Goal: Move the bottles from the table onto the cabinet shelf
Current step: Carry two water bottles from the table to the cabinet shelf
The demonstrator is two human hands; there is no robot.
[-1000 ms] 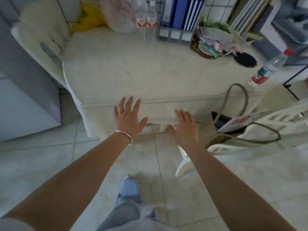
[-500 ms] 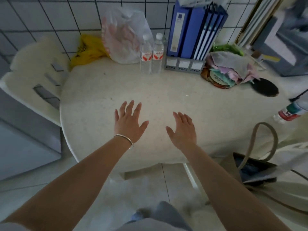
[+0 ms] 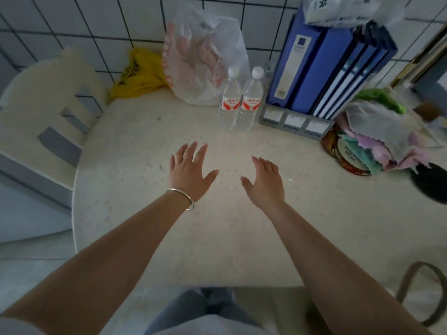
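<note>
Two clear water bottles with white caps and red-and-white labels stand upright side by side at the back of the round cream table (image 3: 135,194): the left bottle (image 3: 229,100) and the right bottle (image 3: 251,100). My left hand (image 3: 189,169), with a silver bangle on its wrist, hovers over the table a short way in front of them, fingers spread and holding nothing. My right hand (image 3: 264,181) is stretched out beside it, fingers straight, also holding nothing. No cabinet shelf is in view.
Blue binders (image 3: 321,68) in a grey rack stand right of the bottles. A clear plastic bag (image 3: 200,56) and a yellow bag (image 3: 139,74) lie behind left. Cloths (image 3: 377,139) pile at the right. A white chair (image 3: 48,112) stands at the table's left.
The view has come closer to the table and both hands have reached forward over it toward the two bottles. A third bottle at the far right has left the view.
</note>
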